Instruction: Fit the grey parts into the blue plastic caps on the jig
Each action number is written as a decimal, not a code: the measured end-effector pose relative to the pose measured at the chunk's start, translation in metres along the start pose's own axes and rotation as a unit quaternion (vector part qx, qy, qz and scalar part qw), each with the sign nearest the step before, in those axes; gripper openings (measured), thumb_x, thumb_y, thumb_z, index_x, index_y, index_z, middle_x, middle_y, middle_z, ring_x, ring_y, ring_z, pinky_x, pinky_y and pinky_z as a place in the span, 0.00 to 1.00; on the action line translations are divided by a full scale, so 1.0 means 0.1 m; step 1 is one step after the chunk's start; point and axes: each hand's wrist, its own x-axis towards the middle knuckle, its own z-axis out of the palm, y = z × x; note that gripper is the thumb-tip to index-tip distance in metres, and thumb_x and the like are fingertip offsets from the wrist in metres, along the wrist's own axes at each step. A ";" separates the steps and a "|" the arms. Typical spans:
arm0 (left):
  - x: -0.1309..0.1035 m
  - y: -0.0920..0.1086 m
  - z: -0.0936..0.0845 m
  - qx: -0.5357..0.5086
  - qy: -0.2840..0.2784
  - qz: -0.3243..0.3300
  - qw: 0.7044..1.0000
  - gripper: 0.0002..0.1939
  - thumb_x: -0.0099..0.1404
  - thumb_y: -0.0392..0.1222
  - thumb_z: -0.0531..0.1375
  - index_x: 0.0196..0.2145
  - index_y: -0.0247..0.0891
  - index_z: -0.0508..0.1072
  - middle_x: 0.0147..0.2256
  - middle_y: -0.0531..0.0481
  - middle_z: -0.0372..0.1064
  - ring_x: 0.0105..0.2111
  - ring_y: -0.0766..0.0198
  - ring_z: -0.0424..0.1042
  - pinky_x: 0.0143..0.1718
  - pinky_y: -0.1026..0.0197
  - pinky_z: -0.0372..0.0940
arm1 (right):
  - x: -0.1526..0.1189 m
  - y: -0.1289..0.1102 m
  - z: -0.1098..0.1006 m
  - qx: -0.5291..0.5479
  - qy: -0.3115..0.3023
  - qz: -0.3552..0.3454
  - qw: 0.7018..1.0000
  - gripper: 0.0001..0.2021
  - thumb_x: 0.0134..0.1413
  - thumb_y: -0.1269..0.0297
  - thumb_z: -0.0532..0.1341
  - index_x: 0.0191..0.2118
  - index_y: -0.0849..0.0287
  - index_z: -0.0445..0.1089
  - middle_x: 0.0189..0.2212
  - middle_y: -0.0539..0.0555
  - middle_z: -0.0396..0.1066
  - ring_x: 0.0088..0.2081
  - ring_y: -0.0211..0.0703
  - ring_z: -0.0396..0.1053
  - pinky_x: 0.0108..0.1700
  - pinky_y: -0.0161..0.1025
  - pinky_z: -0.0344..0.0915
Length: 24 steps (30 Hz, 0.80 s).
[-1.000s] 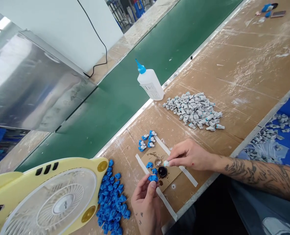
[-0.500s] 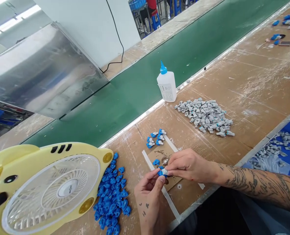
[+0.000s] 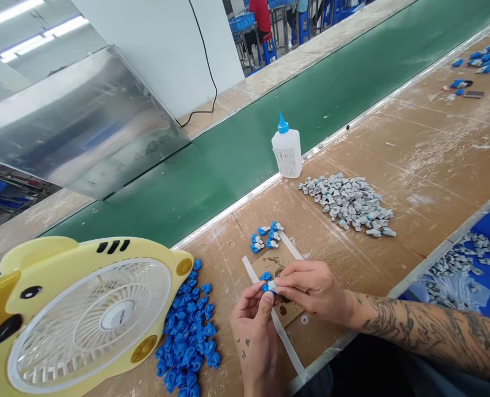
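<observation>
My left hand (image 3: 255,325) pinches a small blue plastic piece (image 3: 265,288) between thumb and fingers. The fingertips of my right hand (image 3: 315,289) grip a small light grey piece (image 3: 272,285), which meets the blue one; how far they fit together is hidden by the fingers. Both hands are above a stained cardboard sheet (image 3: 288,315) held by strips of white tape (image 3: 288,347). One loose blue piece (image 3: 265,275) lies on the sheet just beyond my fingers. Farther back sit several joined blue-and-grey pieces (image 3: 272,243).
A heap of blue pieces (image 3: 189,336) lies left, beside a yellow animal-shaped fan (image 3: 182,267). Grey pieces (image 3: 350,201) are piled at right, near a white bottle with a blue nozzle (image 3: 288,157). Behind runs a green conveyor belt (image 3: 224,171). A blue bin (image 3: 485,281) holds more grey pieces.
The view has shifted slightly. Both hands stay together around the blue and grey pieces, and my right fingers now cover the shiny spot that showed on the cardboard.
</observation>
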 end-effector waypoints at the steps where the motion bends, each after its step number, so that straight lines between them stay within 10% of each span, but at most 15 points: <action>1: -0.01 -0.01 0.02 -0.015 0.007 0.009 1.000 0.22 0.35 0.52 0.79 0.26 0.38 0.81 0.26 0.47 0.78 0.26 0.64 0.77 0.28 0.66 0.72 | -0.01 -0.01 0.02 -0.005 0.028 -0.001 1.000 0.10 0.67 0.67 0.60 0.38 0.63 0.79 0.31 0.56 0.78 0.31 0.36 0.76 0.36 0.28 0.73; 16: 0.22 0.07 -0.09 0.163 -0.076 -0.005 0.984 0.23 0.38 0.51 0.76 0.32 0.37 0.83 0.30 0.43 0.81 0.29 0.58 0.79 0.30 0.62 0.75 | 0.10 0.24 -0.30 -0.001 -0.217 0.016 0.976 0.08 0.63 0.67 0.64 0.44 0.63 0.79 0.38 0.57 0.79 0.38 0.38 0.76 0.42 0.31 0.70; 24: 0.96 0.20 -0.21 0.393 -0.094 0.120 0.907 0.21 0.44 0.58 0.66 0.29 0.38 0.82 0.27 0.43 0.80 0.28 0.51 0.80 0.31 0.53 0.76 | 0.17 0.32 -1.25 -0.414 -0.263 0.122 0.863 0.11 0.63 0.69 0.59 0.30 0.61 0.75 0.27 0.54 0.72 0.30 0.42 0.70 0.33 0.36 0.59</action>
